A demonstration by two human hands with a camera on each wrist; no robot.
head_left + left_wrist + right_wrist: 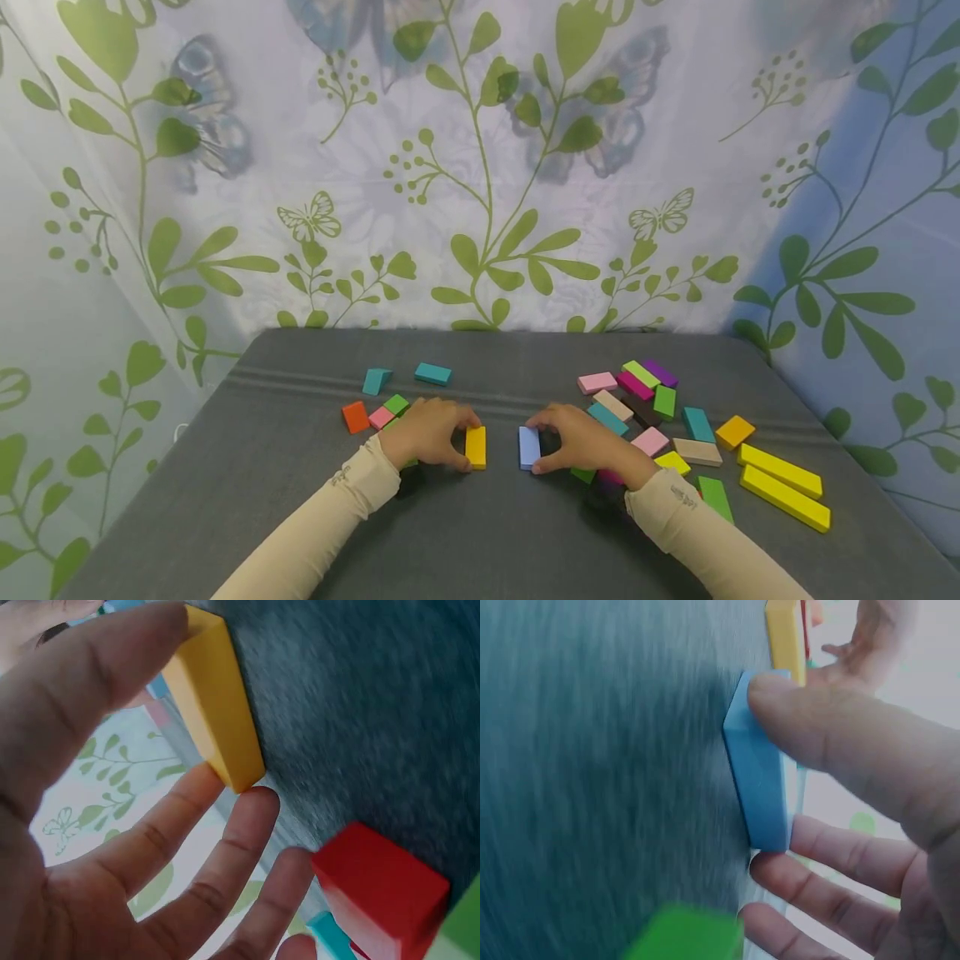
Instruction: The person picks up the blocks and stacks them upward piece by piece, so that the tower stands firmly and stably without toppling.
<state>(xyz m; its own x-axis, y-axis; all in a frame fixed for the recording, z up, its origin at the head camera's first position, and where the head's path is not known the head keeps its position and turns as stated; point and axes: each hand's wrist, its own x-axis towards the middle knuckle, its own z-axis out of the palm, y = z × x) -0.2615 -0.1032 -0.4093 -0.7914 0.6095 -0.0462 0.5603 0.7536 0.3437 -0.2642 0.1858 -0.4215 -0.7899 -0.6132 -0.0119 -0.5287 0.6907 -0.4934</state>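
Near the middle of the table, my left hand (431,431) pinches a yellow-orange wooden block (476,448) end to end, thumb at its near end and fingers at its far end. The left wrist view shows the same yellow-orange block (219,705) lying on the cloth. Just across a narrow gap, a light blue block (529,448) is held likewise by my right hand (588,439). Thumb and fingertips meet opposite ends of that blue block (761,780) in the right wrist view. The two blocks stand roughly parallel, apart from each other.
A red block (379,889) sits beyond the left fingers. Left of that hand are an orange-red block (356,417), a pink one (381,417) and teal ones (433,373). Many coloured blocks crowd the right side, with two long yellow bars (785,498) outermost. Patterned curtain (480,208) hangs behind.
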